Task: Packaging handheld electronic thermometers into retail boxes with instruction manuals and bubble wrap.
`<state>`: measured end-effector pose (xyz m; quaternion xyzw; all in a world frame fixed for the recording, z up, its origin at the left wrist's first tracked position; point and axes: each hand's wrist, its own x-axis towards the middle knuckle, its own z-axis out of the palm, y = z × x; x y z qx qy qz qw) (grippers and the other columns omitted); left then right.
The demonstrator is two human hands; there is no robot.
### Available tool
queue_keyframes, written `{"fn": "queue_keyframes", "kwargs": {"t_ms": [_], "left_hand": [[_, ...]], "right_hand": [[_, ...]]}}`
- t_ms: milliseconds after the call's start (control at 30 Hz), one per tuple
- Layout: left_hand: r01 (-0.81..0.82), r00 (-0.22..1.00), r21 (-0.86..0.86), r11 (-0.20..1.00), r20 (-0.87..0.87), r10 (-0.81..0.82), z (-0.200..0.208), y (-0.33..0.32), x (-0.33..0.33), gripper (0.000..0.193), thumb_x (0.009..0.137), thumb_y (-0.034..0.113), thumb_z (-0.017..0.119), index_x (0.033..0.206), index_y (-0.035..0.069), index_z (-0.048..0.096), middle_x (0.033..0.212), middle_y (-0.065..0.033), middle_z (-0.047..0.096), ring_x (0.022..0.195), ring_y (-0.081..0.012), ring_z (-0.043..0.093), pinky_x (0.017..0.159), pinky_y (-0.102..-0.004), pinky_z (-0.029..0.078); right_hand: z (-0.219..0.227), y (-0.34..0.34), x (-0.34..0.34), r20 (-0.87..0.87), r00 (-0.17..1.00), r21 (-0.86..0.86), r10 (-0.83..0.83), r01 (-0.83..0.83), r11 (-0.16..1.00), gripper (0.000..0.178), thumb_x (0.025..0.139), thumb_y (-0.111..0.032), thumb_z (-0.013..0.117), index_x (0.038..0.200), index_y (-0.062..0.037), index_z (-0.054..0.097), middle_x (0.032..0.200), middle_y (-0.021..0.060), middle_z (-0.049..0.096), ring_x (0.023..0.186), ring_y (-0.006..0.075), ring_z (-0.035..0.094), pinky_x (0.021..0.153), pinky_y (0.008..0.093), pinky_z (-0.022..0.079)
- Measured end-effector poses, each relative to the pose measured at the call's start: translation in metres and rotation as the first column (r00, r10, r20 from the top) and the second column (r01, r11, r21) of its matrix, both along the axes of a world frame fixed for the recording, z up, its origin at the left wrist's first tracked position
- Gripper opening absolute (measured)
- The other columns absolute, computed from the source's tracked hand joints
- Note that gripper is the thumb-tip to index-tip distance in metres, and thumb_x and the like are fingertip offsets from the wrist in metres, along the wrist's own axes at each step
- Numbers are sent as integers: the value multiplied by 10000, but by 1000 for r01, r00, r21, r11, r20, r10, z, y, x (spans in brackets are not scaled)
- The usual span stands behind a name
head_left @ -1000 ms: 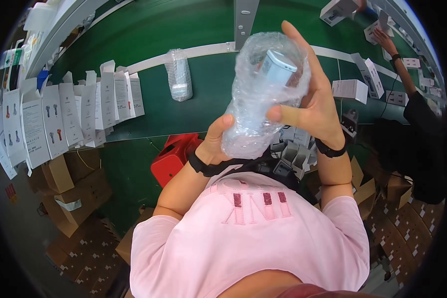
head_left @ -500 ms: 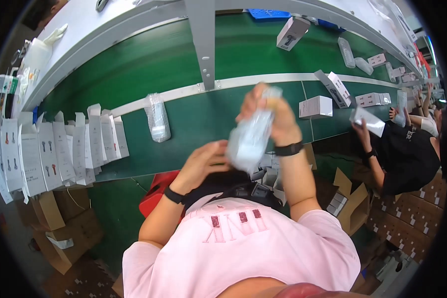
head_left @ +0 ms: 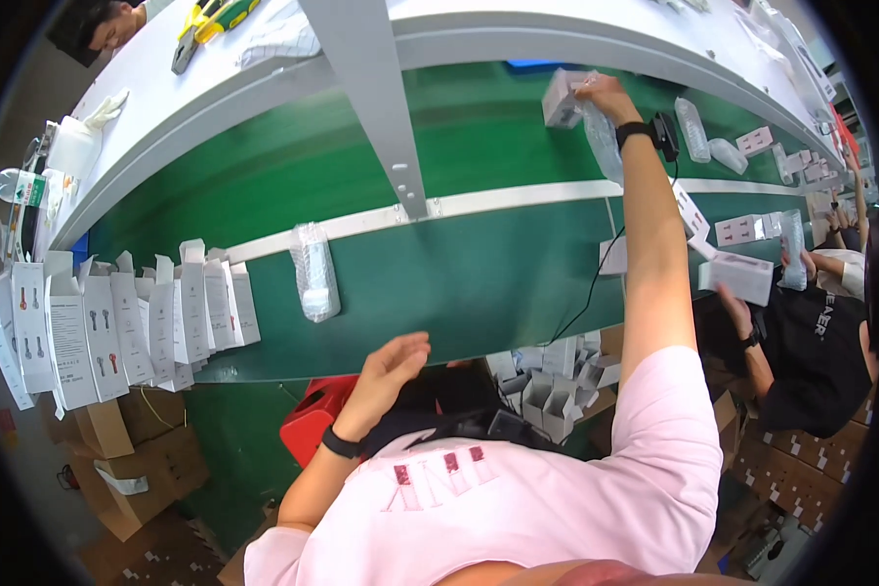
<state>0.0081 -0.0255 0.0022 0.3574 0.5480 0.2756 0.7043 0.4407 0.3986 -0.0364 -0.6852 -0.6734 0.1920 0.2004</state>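
Observation:
My right arm stretches far forward over the green belt. At its end my right hand (head_left: 607, 98) is closed at the top of a clear bubble-wrapped package (head_left: 602, 145), which hangs down beside the wrist; its contents are blurred. The fingertips are against or right beside a small white carton (head_left: 561, 100) on the belt. My left hand (head_left: 397, 363) hovers before the near table edge with fingers stretched out, holding nothing. Another bubble-wrapped package (head_left: 315, 273) lies on the green table (head_left: 459, 269), forward and left of that hand.
Several white cartons with raised flaps (head_left: 132, 317) stand in a row at left. A grey upright post (head_left: 376, 107) rises at the belt's edge. More cartons (head_left: 557, 381) lie below the table edge. At right, a co-worker's hand (head_left: 737, 311) holds a white box (head_left: 742, 276).
My right hand has carried the bubble-wrapped package from in front of my chest forward to the carton on the belt. My left hand has come away from the package. The view has shifted.

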Motion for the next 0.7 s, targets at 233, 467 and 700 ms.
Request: {"fn": "queue_keyframes", "kwargs": {"t_ms": [233,467,700], "left_hand": [[-84,996,261,962,29,79,28,61,-3,704,876,220,714,1454,48,351,1359,-184,508,1242,-246,508,1007,-367,436],[563,819,764,315,-462,-342,52,126,11,1400,446,541,916,1528,53,174,1487,-196,369,1407,-322,310,1157,-449,198],[607,792,657,447,-548,-270,44,95,-4,960,584,349,879,1389,84,428,1182,-133,611,1047,-307,633,898,-378,495]], "right_hand": [[123,-249,-103,-241,923,-103,298,-330,938,224,708,-82,655,906,-28,565,760,107,567,677,195,546,675,297,457],[146,-347,-135,-437,693,87,574,-602,794,267,621,-5,685,868,-51,595,758,85,584,651,288,568,604,320,469],[96,-349,-146,-816,474,39,330,-525,850,381,698,-105,669,1061,-4,616,817,37,633,716,133,581,677,245,463]]}}
